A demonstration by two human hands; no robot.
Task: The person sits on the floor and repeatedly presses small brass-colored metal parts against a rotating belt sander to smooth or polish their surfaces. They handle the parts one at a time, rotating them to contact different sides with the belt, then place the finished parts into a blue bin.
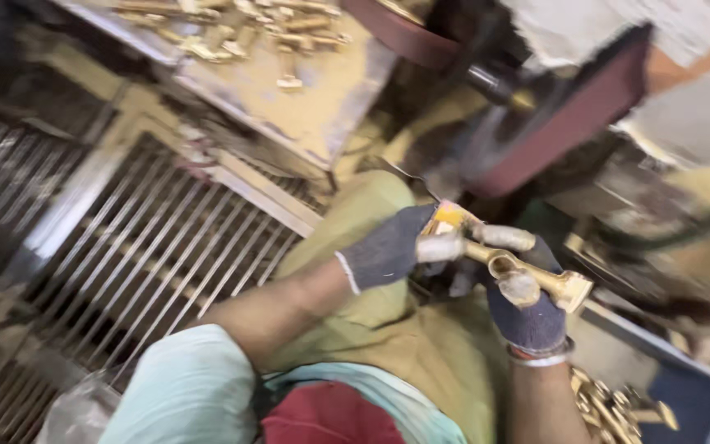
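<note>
Both my hands wear dark grey gloves with taped fingertips. My left hand (388, 247) grips one end of a brass fitting (527, 275), a tube with a round socket and a square end. My right hand (527, 312) holds the same brass fitting from below, thumb over its socket. The piece sits just below a dark red sanding belt (552, 123) on its wheel. An olive cloth (388, 329) covers my lap under the hands.
A dusty tray (322, 90) with several brass pieces stands at the upper left. A metal grate (149, 255) fills the left side. A blue-edged bin (700, 395) with more brass parts (610, 411) sits at the lower right.
</note>
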